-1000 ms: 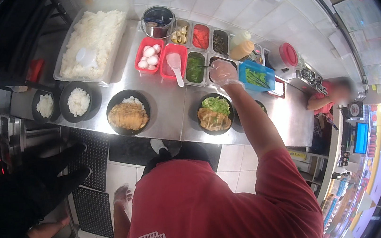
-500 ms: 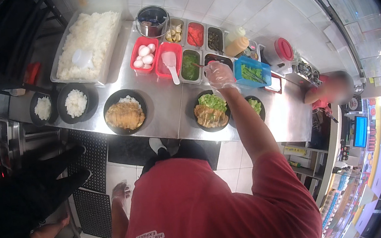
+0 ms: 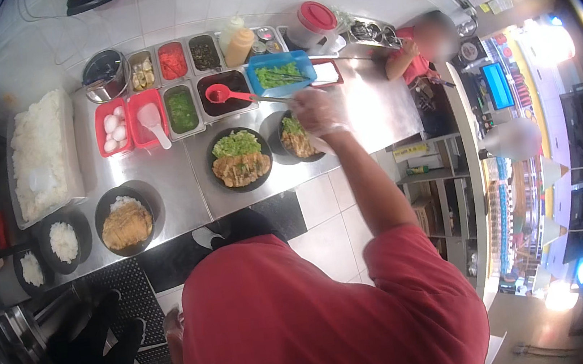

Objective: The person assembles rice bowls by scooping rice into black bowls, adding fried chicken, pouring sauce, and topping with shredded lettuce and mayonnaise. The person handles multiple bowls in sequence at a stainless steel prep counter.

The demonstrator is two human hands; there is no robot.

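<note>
The gloved right hand clamps a red ladle over the sauce pan; left hand, near left, grip indeterminable. A blue bin stands just beyond the ladle; the right hand partly hides a dark bowl.

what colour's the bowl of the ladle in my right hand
The ladle's bowl is red, best seen in the head view.

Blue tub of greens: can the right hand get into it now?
Probably not freely: the right hand is near the blue tub but holds the red ladle, whose handle runs along the tub's near side.
</note>
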